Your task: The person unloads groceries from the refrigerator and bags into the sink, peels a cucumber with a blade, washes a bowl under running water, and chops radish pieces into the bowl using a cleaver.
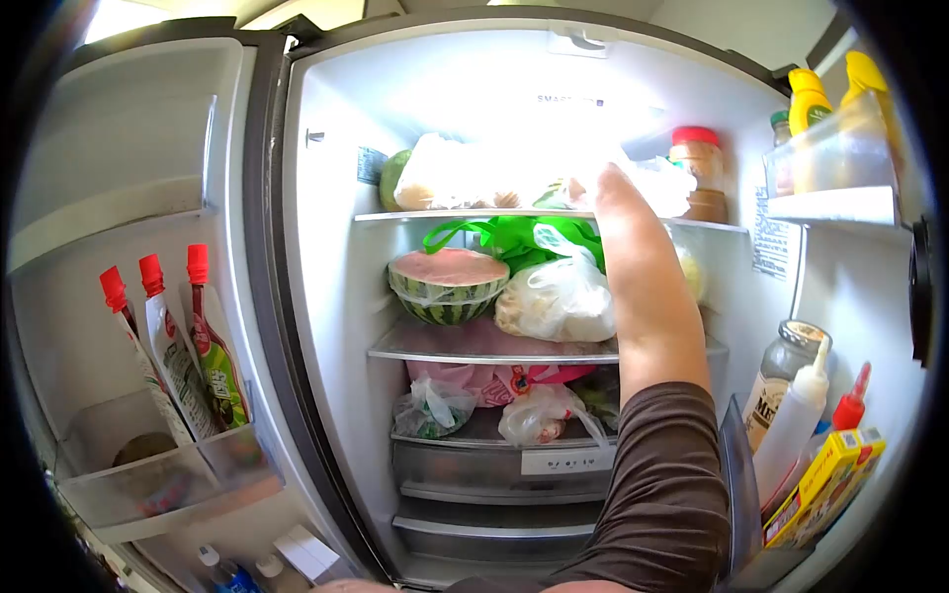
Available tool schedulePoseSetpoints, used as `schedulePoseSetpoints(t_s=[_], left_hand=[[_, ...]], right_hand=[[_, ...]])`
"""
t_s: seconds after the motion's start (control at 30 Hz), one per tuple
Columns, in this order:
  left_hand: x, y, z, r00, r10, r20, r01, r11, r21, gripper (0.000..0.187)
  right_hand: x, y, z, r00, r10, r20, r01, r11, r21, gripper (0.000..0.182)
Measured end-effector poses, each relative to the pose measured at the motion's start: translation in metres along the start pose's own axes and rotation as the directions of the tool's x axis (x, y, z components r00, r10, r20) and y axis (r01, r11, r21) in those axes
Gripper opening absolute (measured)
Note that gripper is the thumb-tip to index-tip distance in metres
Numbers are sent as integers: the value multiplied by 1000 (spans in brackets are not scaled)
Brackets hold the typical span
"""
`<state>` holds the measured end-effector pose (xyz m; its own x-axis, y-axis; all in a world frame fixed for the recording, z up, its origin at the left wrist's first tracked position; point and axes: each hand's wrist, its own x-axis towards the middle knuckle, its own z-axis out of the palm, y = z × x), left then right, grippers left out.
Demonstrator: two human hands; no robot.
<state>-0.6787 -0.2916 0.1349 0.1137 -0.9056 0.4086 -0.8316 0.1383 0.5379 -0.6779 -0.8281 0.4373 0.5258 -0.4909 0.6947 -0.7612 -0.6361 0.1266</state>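
My right arm reaches up into the open fridge, and my right hand (pixel 610 183) is at the top shelf (pixel 474 213), its fingers lost in the bright glare. Around it are whitish plastic bags (pixel 660 186) and pale bundles (pixel 435 178). Just right of the hand stands a red-lidded jar (pixel 696 158) on another brown jar. Below the forearm, a knotted white plastic bag (pixel 559 301) sits beside a wrapped half watermelon (pixel 450 287), with a green bag (pixel 539 237) behind. What my right hand holds, if anything, I cannot tell. My left hand is out of view.
The left door (pixel 148 346) hangs open with several red-capped pouches (pixel 203 336) in its bin. On the right door are squeeze bottles (pixel 796 405), a glass jar (pixel 781 381), a yellow box (pixel 825 489) and yellow bottles (pixel 809 99). Lower down lie a pink bag (pixel 465 381) and drawers (pixel 455 472).
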Motion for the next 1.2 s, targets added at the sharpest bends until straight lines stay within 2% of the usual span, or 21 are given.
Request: schedulePoseSetpoints(t_s=[0.1, 0.13, 0.2, 0.27, 0.33, 0.43, 0.5, 0.53, 0.57, 0.6, 0.63, 0.7, 0.77, 0.87, 0.9, 0.93, 0.97, 1.03, 1.1, 1.17, 1.2], left_hand=[[46, 15, 6, 969, 191, -156, -133, 938, 320, 41], [61, 17, 9, 951, 243, -190, -168, 925, 341, 38], [89, 22, 9, 957, 222, -187, -133, 909, 395, 39], [123, 15, 16, 952, 257, -165, -155, 873, 462, 34], [160, 4, 24, 928, 326, -177, -183, 816, 548, 32], [203, 5, 21, 960, 209, -185, -50, 779, 624, 24], [235, 4, 17, 865, 301, -402, 27, 772, 635, 21], [247, 0, 14, 813, 345, -468, 45, 765, 642, 20], [255, -2, 8, 812, 320, -488, 97, 750, 654, 21], [263, -1, 2, 814, 295, -501, 106, 772, 627, 22], [271, 0, -5, 816, 265, -514, 120, 792, 599, 23], [300, -15, -16, 601, 497, -627, 43, 763, 645, 32], [327, -17, -32, 533, 531, -659, 47, 758, 650, 46], [376, -25, -62, 342, 751, -565, 32, 591, 806, 58], [390, -25, -69, 345, 775, -530, 39, 552, 833, 60], [402, -24, -73, 354, 795, -492, 43, 512, 858, 62], [417, -24, -78, 356, 818, -452, 46, 467, 883, 63], [442, -28, -85, 484, 749, -452, 55, 490, 870, 63], [455, -27, -90, 600, 643, -475, 109, 523, 845, 63], [456, -24, -99, 638, 574, -513, 123, 582, 804, 50], [460, -27, -102, 662, 531, -529, 150, 598, 788, 46]], right_hand=[[13, -4, 7, 998, 0, -61, -1, 1000, -9, 45], [16, -6, 8, 996, -6, -89, 6, 1000, -4, 44], [18, -2, 5, 987, -10, -157, 15, 999, 32, 43], [21, 11, 4, 975, 21, -223, 10, 990, 140, 42], [27, 25, 5, 972, 124, -198, -34, 913, 406, 40], [18, 34, 3, 921, 208, -329, -44, 896, 442, 42], [9, 34, -4, 909, 209, -360, -34, 899, 436, 38], [9, 33, -3, 913, 199, -355, -20, 893, 449, 35], [8, 35, -4, 912, 202, -357, -14, 886, 463, 33], [6, 38, 0, 879, 140, -456, 119, 861, 494, 29], [5, 37, 2, 879, 70, -471, 216, 823, 525, 28], [3, 29, 2, 857, -61, -512, 398, 708, 583, 25], [-6, 10, -2, 851, -141, -507, 467, 645, 605, 22], [-4, -7, 0, 824, -260, -503, 557, 528, 641, 20], [-7, -12, 1, 839, -267, -474, 540, 505, 673, 21], [-11, -13, -7, 899, -297, -323, 438, 567, 698, 28], [-12, -14, -4, 906, -306, -293, 418, 538, 732, 28], [-10, -13, 2, 912, -331, -240, 382, 481, 789, 30], [-4, -6, -1, 926, -376, -31, 272, 609, 745, 48], [-22, -12, -23, 967, -242, 84, 157, 818, 553, 57], [-23, -6, -23, 980, -185, 71, 112, 814, 570, 60]])
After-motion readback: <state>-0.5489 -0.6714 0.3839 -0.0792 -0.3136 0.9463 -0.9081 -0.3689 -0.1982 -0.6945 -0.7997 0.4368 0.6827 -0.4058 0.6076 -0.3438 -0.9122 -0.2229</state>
